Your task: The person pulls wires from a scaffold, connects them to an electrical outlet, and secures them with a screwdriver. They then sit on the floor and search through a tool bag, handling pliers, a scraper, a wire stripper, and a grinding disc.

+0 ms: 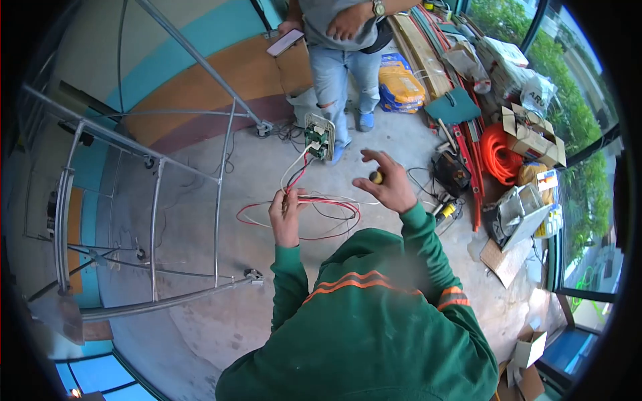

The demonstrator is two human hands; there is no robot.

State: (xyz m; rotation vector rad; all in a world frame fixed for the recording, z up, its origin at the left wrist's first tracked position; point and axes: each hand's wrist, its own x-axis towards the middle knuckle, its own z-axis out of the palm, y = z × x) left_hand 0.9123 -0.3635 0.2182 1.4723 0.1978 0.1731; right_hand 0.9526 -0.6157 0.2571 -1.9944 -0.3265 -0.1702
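Note:
My left hand (286, 212) is closed in a pinch on a bundle of red, black and white wires (292, 179). The wires run up to a pale wall plate with green circuit boards (321, 137), which shows its back. Below and right of that hand, the same colours of wire spread in a loose coil (334, 227). My right hand (394, 187) is raised right of the coil, thumb and forefinger apart. A small yellow-and-black tool handle (376, 178) sits against its palm, mostly covered by the hand. One white strand reaches toward this hand.
A person in jeans (341, 73) stands ahead, holding a phone (285, 42). Metal scaffolding on wheels (221, 180) fills the left side. Along the right lie an orange hose coil (498, 155), cardboard box (533, 137), tool bag (451, 170), green case (453, 105) and yellow bag (400, 87).

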